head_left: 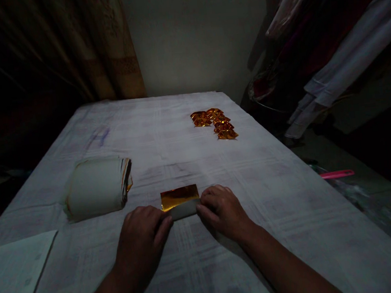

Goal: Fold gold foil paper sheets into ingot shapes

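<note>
A small sheet of gold foil paper (180, 197) lies on the cloth-covered table (189, 156), its near edge folded up to show the pale back. My left hand (140, 238) pinches the sheet's left end with curled fingers. At the right end, my right hand (221, 211) pinches the fold the same way. Both forearms reach in from the bottom of the view.
A curled stack of pale sheets with gold edges (97, 187) lies left of the hands. Several folded gold pieces (216, 122) sit in a cluster at the far right. A flat pale sheet (13, 277) covers the near left corner. Hanging clothes (339, 47) crowd the right side.
</note>
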Tool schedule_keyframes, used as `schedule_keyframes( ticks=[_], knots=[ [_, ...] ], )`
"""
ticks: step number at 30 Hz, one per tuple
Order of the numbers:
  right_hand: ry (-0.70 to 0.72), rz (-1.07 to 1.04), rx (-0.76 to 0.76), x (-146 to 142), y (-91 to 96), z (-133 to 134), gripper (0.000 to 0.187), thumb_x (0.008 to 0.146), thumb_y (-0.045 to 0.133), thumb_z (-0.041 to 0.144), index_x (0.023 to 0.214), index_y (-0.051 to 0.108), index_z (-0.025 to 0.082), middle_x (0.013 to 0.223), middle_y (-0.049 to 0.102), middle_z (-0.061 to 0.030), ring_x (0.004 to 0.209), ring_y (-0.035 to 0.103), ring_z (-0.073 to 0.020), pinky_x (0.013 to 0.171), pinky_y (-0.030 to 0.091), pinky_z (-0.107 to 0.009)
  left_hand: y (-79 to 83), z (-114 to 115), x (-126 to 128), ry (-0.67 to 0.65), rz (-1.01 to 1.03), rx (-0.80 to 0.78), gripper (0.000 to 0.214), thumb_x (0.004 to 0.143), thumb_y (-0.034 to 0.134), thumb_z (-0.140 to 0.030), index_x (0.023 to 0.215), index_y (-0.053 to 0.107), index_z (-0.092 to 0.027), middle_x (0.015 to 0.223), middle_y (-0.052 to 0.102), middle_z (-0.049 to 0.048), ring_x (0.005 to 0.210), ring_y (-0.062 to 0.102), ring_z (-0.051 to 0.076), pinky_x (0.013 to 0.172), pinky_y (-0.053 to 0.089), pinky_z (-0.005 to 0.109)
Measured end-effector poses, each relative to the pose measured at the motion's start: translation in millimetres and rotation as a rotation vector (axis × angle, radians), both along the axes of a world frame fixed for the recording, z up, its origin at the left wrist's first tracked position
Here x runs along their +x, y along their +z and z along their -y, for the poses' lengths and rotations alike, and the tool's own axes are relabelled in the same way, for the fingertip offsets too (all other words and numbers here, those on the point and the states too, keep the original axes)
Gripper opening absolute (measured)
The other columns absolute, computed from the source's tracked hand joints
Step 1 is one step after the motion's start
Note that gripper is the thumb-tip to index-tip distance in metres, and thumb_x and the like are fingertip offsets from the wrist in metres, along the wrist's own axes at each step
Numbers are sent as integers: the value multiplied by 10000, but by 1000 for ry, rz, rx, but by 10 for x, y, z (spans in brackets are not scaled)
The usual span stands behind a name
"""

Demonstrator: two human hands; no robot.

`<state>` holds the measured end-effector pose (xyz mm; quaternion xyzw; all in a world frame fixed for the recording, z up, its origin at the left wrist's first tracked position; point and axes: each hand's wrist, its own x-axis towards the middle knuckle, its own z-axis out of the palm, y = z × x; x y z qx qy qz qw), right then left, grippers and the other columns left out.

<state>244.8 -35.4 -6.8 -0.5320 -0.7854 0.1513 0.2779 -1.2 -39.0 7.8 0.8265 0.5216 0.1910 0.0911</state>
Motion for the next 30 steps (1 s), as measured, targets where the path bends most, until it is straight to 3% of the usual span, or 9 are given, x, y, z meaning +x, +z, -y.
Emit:
schedule_keyframes(
  ticks=[5,23,27,30],
  knots=[
    [-55,32,14,-54,5,6,148,856,652,193,721,593,206,839,655,-35,822,566,-203,759,377,-356,-1,-43,35,70,-38,24,360,948,504,-474,704,579,-220,694,625,34,694,552,226,698,399,368],
    [-135,180,65,-142,-34,38,142,861,619,193,734,560,212,829,619,-55,836,538,-227,749,353,-360,-2,-88,93,77,-128,40,356,945,521,-402,641,547,-219,648,591,31,681,555,240,688,341,368],
    [-153,186,52,-160,-35,37,155,846,626,191,714,548,210,819,609,-45,833,530,-218,755,344,-350,-27,-84,69,90,-133,65,299,956,532,-362,699,557,-212,682,589,18,664,555,219,679,361,357],
    [-177,210,27,-172,-39,37,162,847,625,195,705,548,204,821,604,-42,838,528,-212,753,335,-339,-32,-61,77,81,-129,167,197,976,524,-299,830,608,-197,773,628,36,723,581,226,691,399,358]
  ],
)
